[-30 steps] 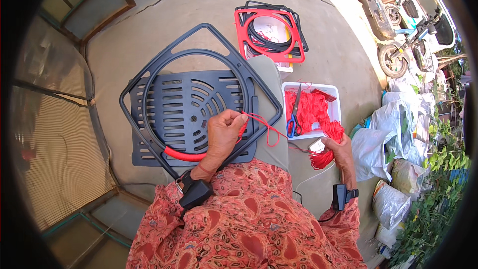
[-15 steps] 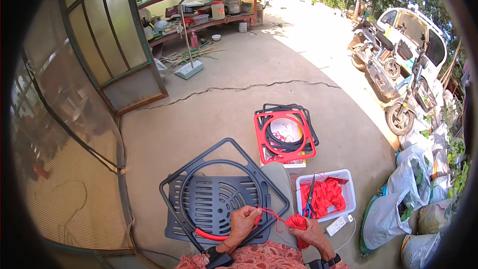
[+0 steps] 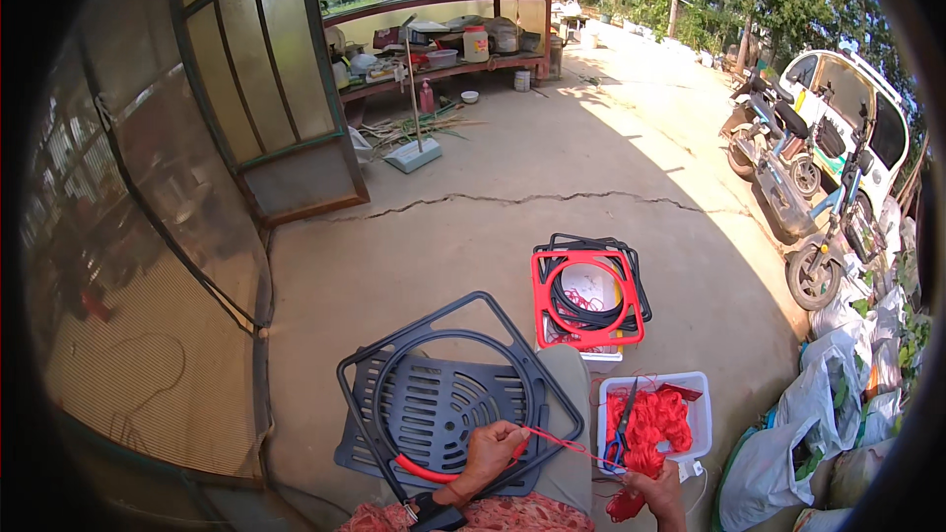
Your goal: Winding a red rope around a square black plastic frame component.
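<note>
My left hand (image 3: 490,455) pinches red cord (image 3: 564,442) at the ring of a black plastic square frame (image 3: 480,298). Part of that ring is wrapped in red cord (image 3: 422,468). Stretched nearly straight, the cord runs to my right hand (image 3: 662,493), whose fingers are closed on it; a small bundle of red cord (image 3: 625,505) shows beneath them. The frame lies tilted over a dark slotted plastic panel (image 3: 439,399) in front of me. Near my right hand, a white tub (image 3: 705,424) holds loose red cord (image 3: 658,426) and scissors (image 3: 618,449) with blue handles.
Ahead, red and black square frames (image 3: 540,300) rest on a white container (image 3: 598,356). A white power strip (image 3: 693,470) lies beside the tub. Sacks (image 3: 774,473) line the right, below parked scooters (image 3: 813,266). A glazed door (image 3: 305,182) stands left; a dustpan (image 3: 414,155) lies beyond it.
My right hand has moved right, away from my left, and the slack cord between them is now drawn out. My left hand still pinches at the ring. The whole view has shifted.
</note>
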`<state>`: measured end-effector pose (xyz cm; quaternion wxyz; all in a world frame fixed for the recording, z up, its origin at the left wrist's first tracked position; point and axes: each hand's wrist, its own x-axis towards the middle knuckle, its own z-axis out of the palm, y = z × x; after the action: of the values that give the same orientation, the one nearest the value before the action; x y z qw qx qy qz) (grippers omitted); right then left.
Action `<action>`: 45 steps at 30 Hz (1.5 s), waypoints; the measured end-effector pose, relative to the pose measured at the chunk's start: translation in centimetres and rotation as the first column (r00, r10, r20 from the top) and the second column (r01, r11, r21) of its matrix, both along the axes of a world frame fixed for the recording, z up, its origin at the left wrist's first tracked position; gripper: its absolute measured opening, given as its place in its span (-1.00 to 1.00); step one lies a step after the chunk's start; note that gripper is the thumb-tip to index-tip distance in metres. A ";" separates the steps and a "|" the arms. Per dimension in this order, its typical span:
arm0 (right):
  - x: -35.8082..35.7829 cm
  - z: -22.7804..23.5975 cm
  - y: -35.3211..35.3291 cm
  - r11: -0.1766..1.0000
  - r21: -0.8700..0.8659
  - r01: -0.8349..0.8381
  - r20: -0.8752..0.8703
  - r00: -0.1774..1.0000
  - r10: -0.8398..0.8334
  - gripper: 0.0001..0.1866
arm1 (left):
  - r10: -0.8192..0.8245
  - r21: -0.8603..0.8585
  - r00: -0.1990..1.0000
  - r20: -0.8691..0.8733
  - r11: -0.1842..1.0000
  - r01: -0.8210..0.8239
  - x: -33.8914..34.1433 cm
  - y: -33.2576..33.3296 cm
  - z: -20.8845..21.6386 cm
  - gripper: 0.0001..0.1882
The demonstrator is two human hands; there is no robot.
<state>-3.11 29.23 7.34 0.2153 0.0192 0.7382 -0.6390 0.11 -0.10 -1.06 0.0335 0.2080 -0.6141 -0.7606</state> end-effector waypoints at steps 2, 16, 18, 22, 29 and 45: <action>-0.2 1.2 2.1 0.921 -0.358 0.156 0.074 0.988 -0.139 -0.88 | 0.014 0.000 1.000 0.005 1.000 -0.014 0.1 0.0 0.6 -0.85; 3.5 -4.7 12.5 0.409 -0.529 0.743 0.309 0.618 -0.723 -0.75 | -0.007 -0.121 1.000 0.024 0.993 0.009 -0.1 0.4 0.4 -0.81; 3.9 -5.8 12.6 0.382 -0.482 0.788 0.327 0.567 -0.756 -0.77 | -0.025 -0.172 0.999 0.042 0.985 0.031 0.1 0.3 0.3 -0.80; 5.2 -12.0 16.2 0.553 -0.356 0.753 0.225 0.644 -0.731 -0.90 | -0.035 -0.162 0.998 0.050 0.986 0.043 0.8 0.5 1.0 -0.83; 1.5 -11.1 10.7 0.796 -0.025 0.604 0.202 0.783 -0.588 -0.79 | 0.003 -0.129 1.000 0.021 0.992 0.000 0.2 0.3 0.9 -0.88; -1.4 -0.8 -10.7 0.957 0.276 -0.095 -0.127 0.983 0.134 -0.69 | 0.002 -0.011 1.000 0.029 1.000 -0.001 -0.2 0.1 1.9 -0.84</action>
<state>-4.46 18.48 6.56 0.1935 -0.0408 0.8315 -0.5192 -0.11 0.03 0.84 0.0264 0.2192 -0.6185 -0.7541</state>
